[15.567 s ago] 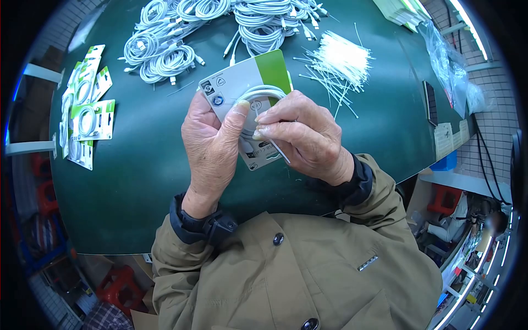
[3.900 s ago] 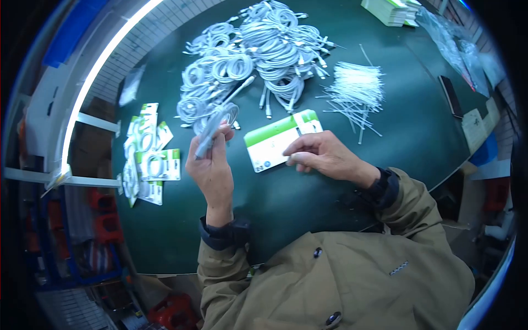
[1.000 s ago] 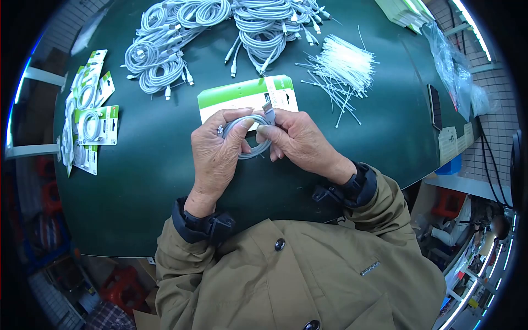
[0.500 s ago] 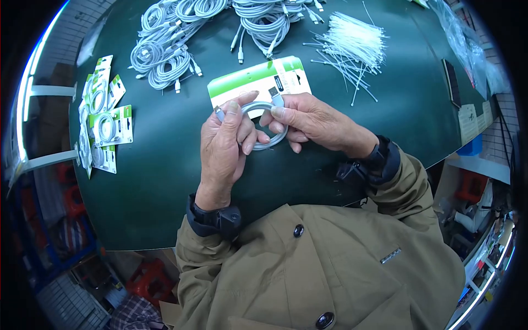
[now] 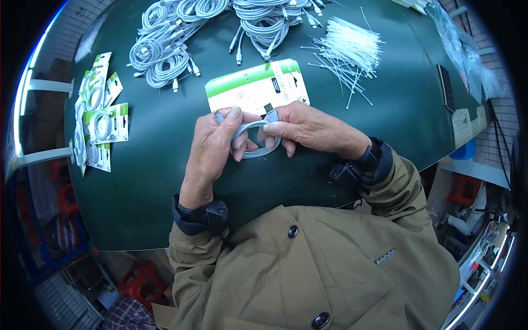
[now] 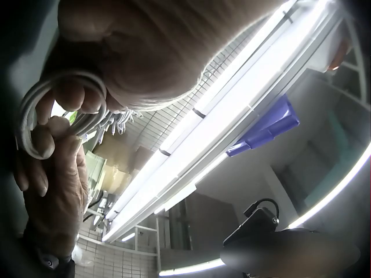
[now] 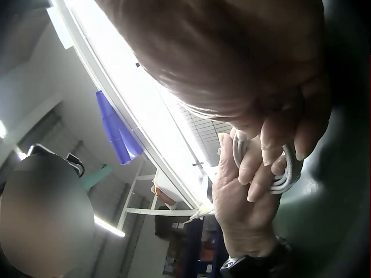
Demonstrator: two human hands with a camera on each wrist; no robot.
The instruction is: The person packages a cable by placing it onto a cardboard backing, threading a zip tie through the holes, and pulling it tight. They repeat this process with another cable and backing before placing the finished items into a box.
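Note:
A coiled grey-white cable [image 5: 254, 154] is held between both hands over the table. The left hand [image 5: 212, 146] grips the coil's left side, thumb on top, with one connector [image 5: 219, 117] poking up beside the thumb. On the right side, the right hand [image 5: 322, 129] pinches the coil below a USB plug [image 5: 270, 111]. In the left wrist view the coil [image 6: 26, 124] rings several fingertips; the right wrist view shows the coil [image 7: 285, 184] partly hidden by fingers. Just beyond the hands lies a green and white card [image 5: 242, 88] flat on the table.
Heaped coiled cables [image 5: 165, 58] lie at the back, white zip ties [image 5: 355, 44] at back right. Carded cables [image 5: 103, 125] overlap at the left. A phone [image 5: 446, 88] and plastic bags [image 5: 459, 49] lie along the right side of the green table [image 5: 143, 192].
Since the card was laid down and the coil lifted from the left, both hands have closed round the coil. Over the last half second the left fingers have drawn closer in to it.

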